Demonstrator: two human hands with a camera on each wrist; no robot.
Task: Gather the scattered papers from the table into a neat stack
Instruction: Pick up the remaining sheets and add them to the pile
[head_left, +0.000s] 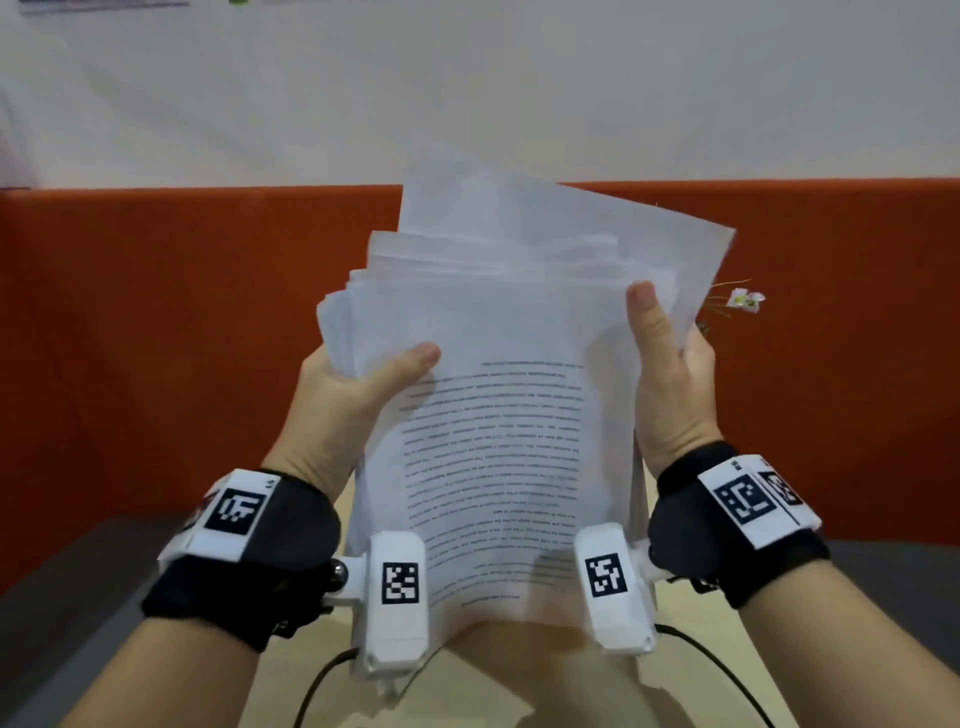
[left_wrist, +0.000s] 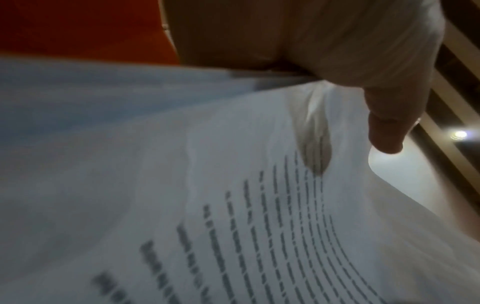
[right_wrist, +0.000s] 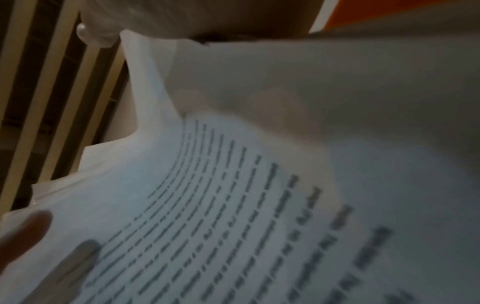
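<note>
A sheaf of white papers (head_left: 498, 374) stands upright above the table, held between both hands. Its front sheet carries printed text, upside down to me. The upper edges are uneven and fan out at several heights. My left hand (head_left: 358, 384) grips the left edge with its thumb across the front sheet. My right hand (head_left: 670, 374) grips the right edge, thumb pointing up on the front. In the left wrist view the papers (left_wrist: 207, 185) fill the frame under the left thumb (left_wrist: 387, 127). The right wrist view shows the printed sheet (right_wrist: 259, 195); the fingers behind the paper are hidden.
A light wooden table (head_left: 467, 691) lies below the papers. An orange partition (head_left: 156, 322) runs behind, under a white wall. A small flower sprig (head_left: 743, 300) pokes out at the right. Grey surfaces flank the table on both sides.
</note>
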